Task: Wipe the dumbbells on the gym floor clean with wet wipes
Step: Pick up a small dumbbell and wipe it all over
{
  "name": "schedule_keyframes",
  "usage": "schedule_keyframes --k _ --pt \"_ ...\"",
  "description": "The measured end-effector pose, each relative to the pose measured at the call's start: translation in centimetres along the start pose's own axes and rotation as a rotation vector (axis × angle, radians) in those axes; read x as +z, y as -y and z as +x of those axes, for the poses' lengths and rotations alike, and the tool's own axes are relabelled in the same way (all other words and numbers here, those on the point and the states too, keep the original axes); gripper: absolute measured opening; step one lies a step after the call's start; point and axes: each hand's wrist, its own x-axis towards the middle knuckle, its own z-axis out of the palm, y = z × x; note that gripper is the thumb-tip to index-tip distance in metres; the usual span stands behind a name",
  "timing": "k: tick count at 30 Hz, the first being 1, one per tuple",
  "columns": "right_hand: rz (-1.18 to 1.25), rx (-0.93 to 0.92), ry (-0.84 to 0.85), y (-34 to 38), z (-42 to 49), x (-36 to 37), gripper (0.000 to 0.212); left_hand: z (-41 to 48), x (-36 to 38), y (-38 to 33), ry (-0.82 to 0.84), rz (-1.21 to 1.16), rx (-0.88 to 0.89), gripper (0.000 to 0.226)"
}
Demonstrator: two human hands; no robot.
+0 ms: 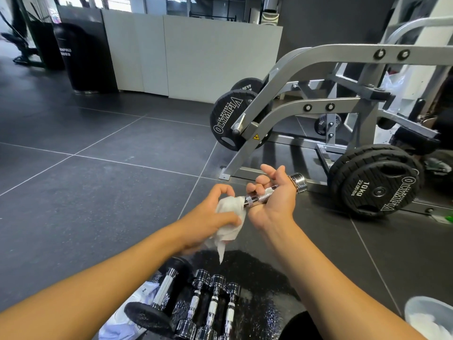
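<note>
My left hand [213, 212]: grips the wipe [230, 217] over the dumbbell [259, 196] at its near end.
My right hand [274, 200]: palm up, fingers curled round its handle.
Floor [98, 192]: other dumbbells [213, 298].

Four dumbbells [212, 305] on floor [85, 192], machine [316, 107] beyond, right.

The bare left forearm [98, 278] and bare right forearm [318, 266] reach forward and converge, hands nearly touching. The left hand [215, 212] grips a crumpled white wet wipe [230, 217]. The right hand [272, 197], palm up, cradles a small chrome dumbbell [259, 196], fingers loosely curled over its handle.
</note>
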Motion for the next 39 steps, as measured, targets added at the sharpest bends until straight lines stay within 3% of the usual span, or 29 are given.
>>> schedule_keyframes --k 3,5,7,10,17,26,29,32,35,39 --pt "0.017 0.000 0.011 0.1 -0.1 0.1 0.038 -0.2 -0.2 -0.8 0.140 -0.381 -0.163 0.030" --pt "0.033 0.004 0.014 0.1 -0.1 0.1 0.038 -0.3 -0.5 -1.1 0.223 -0.475 -0.195 0.021" --pt "0.046 0.012 0.015 0.1 -0.1 0.1 0.038 -0.1 -0.6 -0.8 0.227 -0.494 -0.213 0.028" --pt "0.021 0.002 0.017 -0.1 -0.1 0.1 0.038 0.5 -0.5 0.1 0.154 -0.501 -0.240 0.036" --pt "-0.048 -0.008 0.026 -0.4 -0.2 0.3 0.038 0.6 1.0 -0.1 0.066 -0.491 -0.360 0.022" --pt "-0.288 -0.157 0.267 -1.5 -1.2 1.3 0.042 1.8 2.8 -0.1 -0.364 -0.533 -0.274 0.026" --pt "-0.270 -0.142 0.290 -2.2 -1.8 1.8 0.043 1.9 2.9 -0.5 -0.554 -0.436 -0.154 0.020" --pt "-0.081 -0.014 0.178 -2.4 -1.4 2.0 0.043 2.0 2.0 -0.6 -0.751 -0.072 0.126 0.016" --pt "0.083 0.093 0.094 -2.0 -0.9 1.8 0.043 1.3 0.8 -0.4 -0.676 0.400 0.465 0.012" --pt "0.093 0.120 0.062 -1.6 -0.6 1.4 0.041 1.3 -1.0 0.1 -0.491 0.819 0.973 0.015"
